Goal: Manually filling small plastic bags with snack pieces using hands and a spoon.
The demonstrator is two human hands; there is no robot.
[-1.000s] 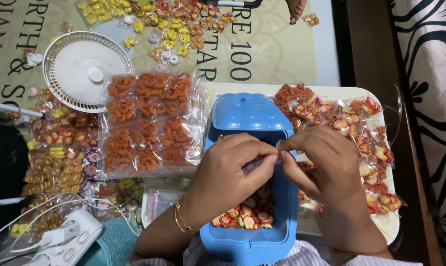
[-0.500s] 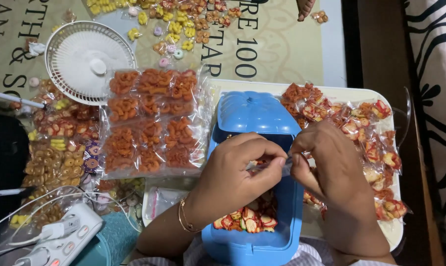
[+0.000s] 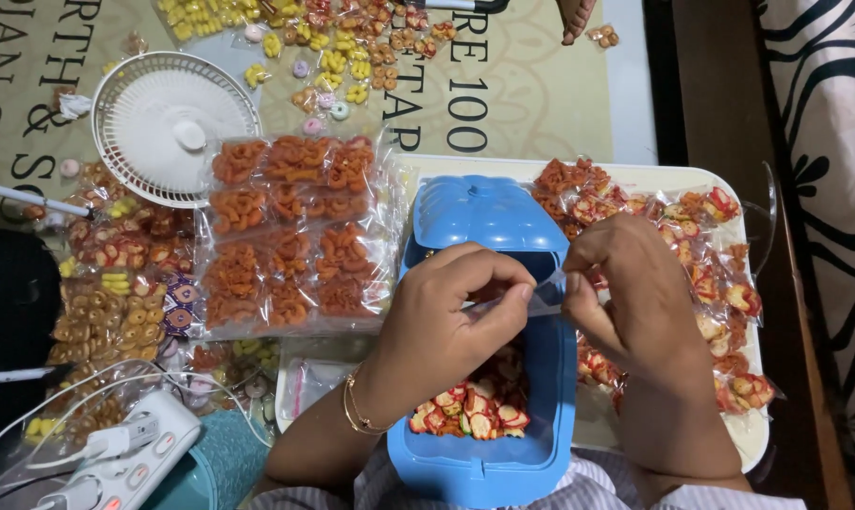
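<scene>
While both hands hover over the blue plastic box (image 3: 484, 444), they've got a small clear plastic packet (image 3: 541, 295) pinched between them — left hand (image 3: 446, 316) gripping one end with thumb and fingertips curled tight, right hand (image 3: 635, 302) clamped on the other end. The packet sits right above the open part of the box, just below its blue lid (image 3: 479, 212), which is pushed back. Down in the bottom of the box there's a heap of red-and-yellow snack pieces (image 3: 470, 411). A white tray (image 3: 744, 430) under the box holds a pile of little filled packets of the same stuff (image 3: 711, 246) on the right side. Left of the box lies a clear sheet of pouches stuffed with orange ring snacks (image 3: 286, 231), with a white round fan (image 3: 168, 123) just beyond it and a white power strip (image 3: 125, 453) at the lower left.
</scene>
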